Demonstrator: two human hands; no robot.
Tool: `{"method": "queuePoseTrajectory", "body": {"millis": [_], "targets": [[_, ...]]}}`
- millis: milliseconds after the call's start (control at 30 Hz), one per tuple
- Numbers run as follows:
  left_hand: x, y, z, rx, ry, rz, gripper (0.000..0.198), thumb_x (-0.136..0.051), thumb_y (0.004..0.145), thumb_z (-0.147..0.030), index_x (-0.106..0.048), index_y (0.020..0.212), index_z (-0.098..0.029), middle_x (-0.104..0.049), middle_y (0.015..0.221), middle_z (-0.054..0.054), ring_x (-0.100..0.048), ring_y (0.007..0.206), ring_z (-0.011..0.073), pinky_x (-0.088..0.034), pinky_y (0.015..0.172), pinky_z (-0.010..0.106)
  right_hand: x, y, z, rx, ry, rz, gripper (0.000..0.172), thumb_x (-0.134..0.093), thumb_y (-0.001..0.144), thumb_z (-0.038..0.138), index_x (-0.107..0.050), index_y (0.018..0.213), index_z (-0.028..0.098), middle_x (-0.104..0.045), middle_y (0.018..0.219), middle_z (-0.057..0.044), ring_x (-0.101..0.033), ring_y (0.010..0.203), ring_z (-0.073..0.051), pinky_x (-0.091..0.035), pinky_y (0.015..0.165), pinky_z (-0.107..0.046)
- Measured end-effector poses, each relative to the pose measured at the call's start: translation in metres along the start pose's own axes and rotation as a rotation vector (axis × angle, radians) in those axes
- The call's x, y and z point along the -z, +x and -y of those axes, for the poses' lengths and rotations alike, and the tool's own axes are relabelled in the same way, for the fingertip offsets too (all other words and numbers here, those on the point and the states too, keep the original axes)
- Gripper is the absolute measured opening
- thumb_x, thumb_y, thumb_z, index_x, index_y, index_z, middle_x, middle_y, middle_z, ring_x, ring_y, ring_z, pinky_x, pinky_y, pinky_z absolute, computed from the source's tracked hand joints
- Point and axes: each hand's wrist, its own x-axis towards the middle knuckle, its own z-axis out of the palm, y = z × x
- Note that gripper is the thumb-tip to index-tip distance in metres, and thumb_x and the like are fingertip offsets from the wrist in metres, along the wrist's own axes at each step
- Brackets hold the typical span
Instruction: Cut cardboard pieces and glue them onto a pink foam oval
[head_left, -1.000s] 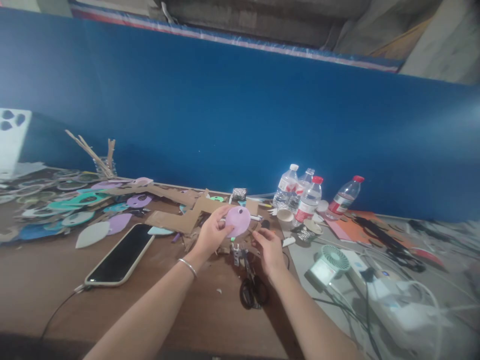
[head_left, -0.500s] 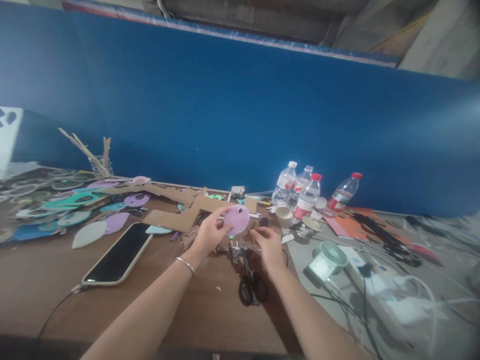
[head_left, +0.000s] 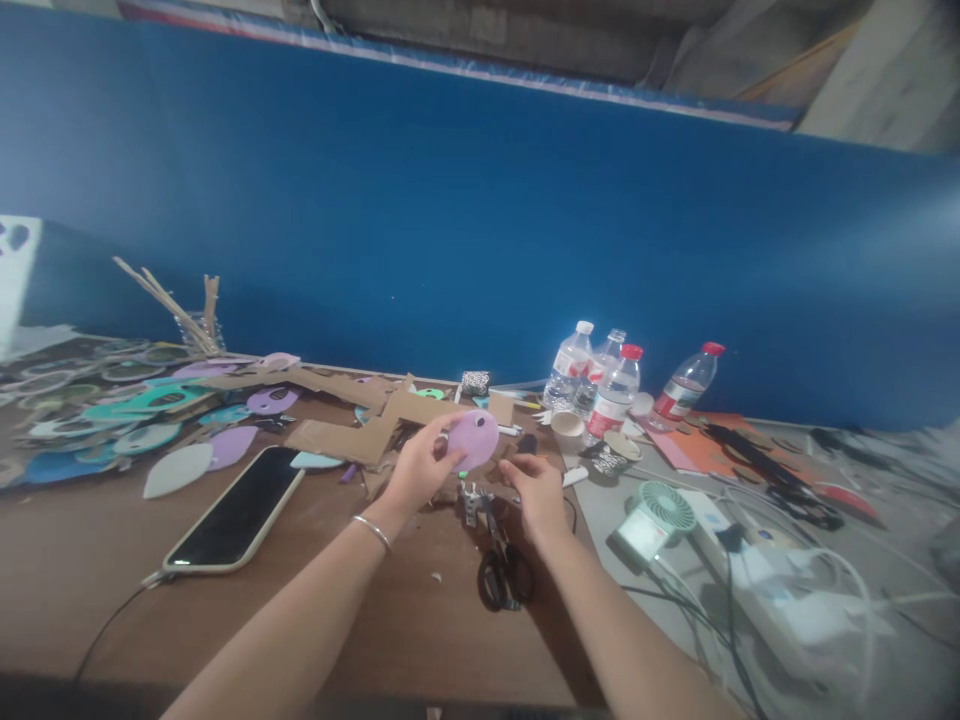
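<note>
Between the thumb and fingers of my left hand point(head_left: 424, 460) is a purple leaf-shaped cutout point(head_left: 472, 445), held up above the table, with a small dark hole near its top. My right hand point(head_left: 536, 490) is close by on the right, thumb and fingertips pinched together; whatever is between them is too small to make out. It appears apart from the cutout. Below, between my forearms, lie black-handled scissors point(head_left: 504, 575) with a small metallic piece point(head_left: 472, 500) beside the blades.
A phone point(head_left: 236, 510) on a cable lies to the left, near a heap of coloured cutouts point(head_left: 150, 405) and cardboard strips point(head_left: 345, 440). Several water bottles point(head_left: 615, 395) stand at the back right. A green fan point(head_left: 664, 510) and a cabled power strip point(head_left: 757, 570) sit on the right.
</note>
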Motion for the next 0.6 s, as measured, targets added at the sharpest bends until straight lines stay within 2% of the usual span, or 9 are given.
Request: {"method": "queuePoseTrajectory", "body": {"millis": [267,400,600], "targets": [[-0.0001,0.0000,0.0002,0.038,-0.051,0.011,0.047,-0.059,0.070,-0.020,-0.052,0.117,-0.023,-0.054,0.121,0.009,-0.058,0.098,0.0230,-0.049,0.078,0.035,-0.0017,0.0011,0.0006,-0.044,0.077,-0.010,0.024,-0.075,0.050,0.029,-0.062,0.065,0.015,-0.059,0.054,0.002,-0.053,0.051,-0.013,-0.044,0.055,-0.027],[0.0007,0.0009,0.0015,0.025,-0.053,0.015,0.047,-0.058,0.071,-0.020,-0.051,0.118,-0.022,-0.053,0.123,0.009,-0.055,0.103,0.0241,-0.048,0.080,0.035,-0.0016,0.0011,0.0004,-0.076,0.116,0.042,0.023,-0.075,0.051,0.026,-0.061,0.064,0.014,-0.059,0.056,0.002,-0.054,0.054,-0.012,-0.043,0.056,-0.026],[0.0011,0.0022,0.0064,0.032,-0.056,0.025,0.048,-0.061,0.070,-0.022,-0.051,0.116,-0.020,-0.055,0.120,0.010,-0.058,0.097,0.0235,-0.049,0.078,0.035,-0.0020,-0.0014,0.0034,-0.157,0.252,0.111,0.026,-0.077,0.049,0.022,-0.059,0.067,0.016,-0.059,0.058,0.005,-0.054,0.054,-0.011,-0.044,0.056,-0.025]]}}
